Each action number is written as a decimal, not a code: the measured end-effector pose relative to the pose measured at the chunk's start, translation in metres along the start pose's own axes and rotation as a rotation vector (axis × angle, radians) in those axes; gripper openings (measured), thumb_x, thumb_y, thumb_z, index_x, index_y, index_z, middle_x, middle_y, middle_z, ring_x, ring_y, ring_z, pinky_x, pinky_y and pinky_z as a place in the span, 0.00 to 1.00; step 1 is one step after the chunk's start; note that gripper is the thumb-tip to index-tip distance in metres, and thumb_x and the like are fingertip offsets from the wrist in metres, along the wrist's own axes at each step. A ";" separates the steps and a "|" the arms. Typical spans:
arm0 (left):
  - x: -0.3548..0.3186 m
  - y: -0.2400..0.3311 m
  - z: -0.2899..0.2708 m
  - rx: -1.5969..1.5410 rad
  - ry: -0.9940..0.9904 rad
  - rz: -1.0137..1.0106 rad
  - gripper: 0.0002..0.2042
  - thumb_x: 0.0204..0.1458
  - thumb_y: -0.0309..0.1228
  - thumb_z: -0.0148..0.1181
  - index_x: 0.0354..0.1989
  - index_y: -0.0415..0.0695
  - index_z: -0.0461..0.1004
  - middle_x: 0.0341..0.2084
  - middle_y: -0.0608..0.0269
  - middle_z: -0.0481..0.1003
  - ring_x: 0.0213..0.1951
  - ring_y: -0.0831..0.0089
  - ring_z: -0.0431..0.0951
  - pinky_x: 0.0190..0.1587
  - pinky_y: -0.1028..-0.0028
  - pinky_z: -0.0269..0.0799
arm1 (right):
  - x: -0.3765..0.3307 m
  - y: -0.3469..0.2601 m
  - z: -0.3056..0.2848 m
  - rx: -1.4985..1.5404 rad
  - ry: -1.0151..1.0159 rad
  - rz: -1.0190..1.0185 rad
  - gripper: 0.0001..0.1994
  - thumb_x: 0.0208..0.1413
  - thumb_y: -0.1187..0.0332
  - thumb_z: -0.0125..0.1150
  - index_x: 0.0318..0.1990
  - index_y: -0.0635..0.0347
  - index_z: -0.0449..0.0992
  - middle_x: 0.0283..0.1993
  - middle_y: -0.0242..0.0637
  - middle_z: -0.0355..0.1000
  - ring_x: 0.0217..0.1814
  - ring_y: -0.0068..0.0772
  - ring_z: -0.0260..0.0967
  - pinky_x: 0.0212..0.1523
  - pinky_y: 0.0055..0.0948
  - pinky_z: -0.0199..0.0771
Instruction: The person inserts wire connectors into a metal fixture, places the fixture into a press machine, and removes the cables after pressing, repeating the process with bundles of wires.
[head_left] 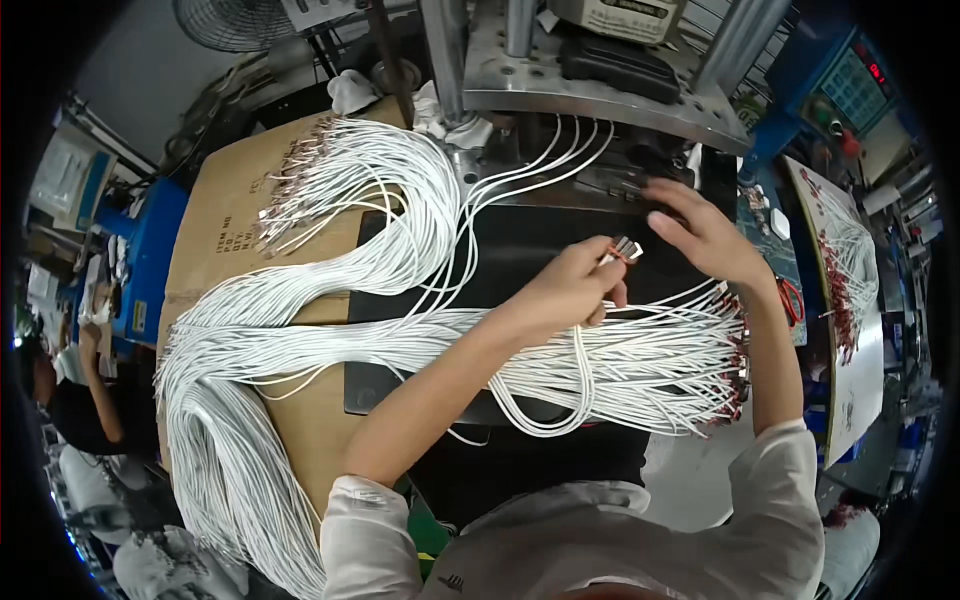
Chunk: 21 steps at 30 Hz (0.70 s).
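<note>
My left hand [572,286] is closed around the ends of a few white cables, whose small connectors [626,250] and reddish wires stick out past the fingertips. From that hand the held cables [582,375] hang down in a loop over a thick bundle of white cables [640,350]. My right hand [708,238] is apart from the left, its fingers stretched toward the press base and its thumb spread. No object shows in it. Several single cables [545,172] run from the main bundle into the press.
A metal press [600,95] with upright columns stands at the far side. Coiled white cables [400,160] lie on cardboard [215,215] at left. A blue control box [850,85] with a lit display stands far right, near a board with more cables [850,260]. Another person's arm [98,385] shows far left.
</note>
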<state>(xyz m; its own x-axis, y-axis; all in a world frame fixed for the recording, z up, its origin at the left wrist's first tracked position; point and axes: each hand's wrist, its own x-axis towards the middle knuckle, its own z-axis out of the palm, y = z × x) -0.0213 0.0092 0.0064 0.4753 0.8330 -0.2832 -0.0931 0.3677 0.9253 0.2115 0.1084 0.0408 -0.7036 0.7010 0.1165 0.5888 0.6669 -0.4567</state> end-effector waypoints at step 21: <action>-0.004 -0.025 0.013 -0.064 0.352 0.229 0.08 0.40 0.18 0.68 0.30 0.31 0.77 0.24 0.57 0.78 0.26 0.73 0.79 0.26 0.70 0.78 | -0.010 -0.007 0.049 -0.264 0.121 0.061 0.15 0.69 0.64 0.51 0.55 0.67 0.70 0.33 0.50 0.73 0.34 0.57 0.72 0.34 0.45 0.68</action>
<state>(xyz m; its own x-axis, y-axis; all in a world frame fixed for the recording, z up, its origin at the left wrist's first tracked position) -0.0100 -0.0086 -0.0121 0.1097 0.9824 -0.1512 -0.2212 0.1725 0.9599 0.1948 0.0850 -0.0005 -0.6207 0.7560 0.2079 0.7225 0.6545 -0.2228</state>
